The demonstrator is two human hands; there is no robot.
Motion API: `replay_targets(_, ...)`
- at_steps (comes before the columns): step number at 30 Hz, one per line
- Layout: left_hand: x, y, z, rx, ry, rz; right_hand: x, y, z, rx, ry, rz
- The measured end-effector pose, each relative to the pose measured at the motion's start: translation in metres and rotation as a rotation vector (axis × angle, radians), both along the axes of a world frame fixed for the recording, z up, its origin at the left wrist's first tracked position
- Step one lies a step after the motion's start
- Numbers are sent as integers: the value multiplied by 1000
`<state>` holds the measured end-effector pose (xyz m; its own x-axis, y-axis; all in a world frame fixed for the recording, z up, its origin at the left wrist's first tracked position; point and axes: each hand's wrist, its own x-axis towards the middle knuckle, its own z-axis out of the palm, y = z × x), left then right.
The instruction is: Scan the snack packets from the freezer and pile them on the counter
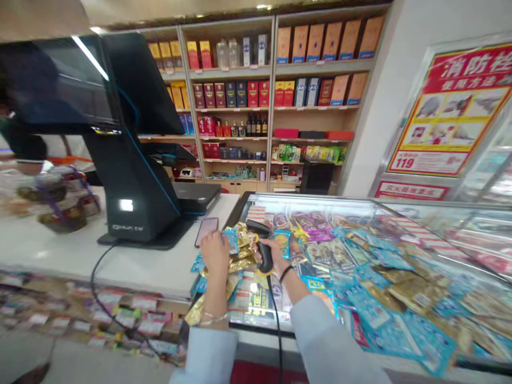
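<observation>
My right hand [277, 257] is wrapped round the handle of a black and yellow barcode scanner [264, 256], whose cable hangs down over the counter edge. The scanner's head points left, above gold snack packets [242, 258]. Left of it, my left hand [216, 253] is closed at a small blue snack packet [232, 240], its fingertips partly hidden behind the hand. More gold and blue packets lie beneath both hands, on the left end of a glass-topped display case [250, 317]. A phone [207, 230] lies flat on the white counter beside my left hand.
A large black checkout terminal [130, 197] stands on the white counter [160, 277] at left, with wrapped baskets [62, 205] beyond. Blue and gold packets [384, 304] are heaped across the case to the right. Shelves of boxes [230, 96] line the back wall.
</observation>
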<state>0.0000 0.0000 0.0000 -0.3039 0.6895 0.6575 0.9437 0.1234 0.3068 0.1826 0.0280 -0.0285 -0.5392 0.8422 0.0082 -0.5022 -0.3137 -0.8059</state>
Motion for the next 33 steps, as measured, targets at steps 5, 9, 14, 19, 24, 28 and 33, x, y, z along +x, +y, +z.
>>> replay_targets(5,1,-1,5,76,-71,-4,-2,1,2,17,42,-15)
replay_targets(9,2,-4,12,143,-122,-20,0,-5,13,15,38,-56)
replay_targets(14,6,-8,28,247,-158,-71,19,-18,37,11,73,-104)
replay_targets(19,30,-16,61,327,-204,-126,58,-36,69,85,140,-203)
replay_targets(24,89,-30,99,404,-267,-274,121,-59,107,211,233,-294)
replay_targets(28,154,-36,108,411,-282,-453,188,-79,121,280,216,-444)
replay_targets(33,240,-39,89,364,-185,-801,270,-104,109,298,158,-627)
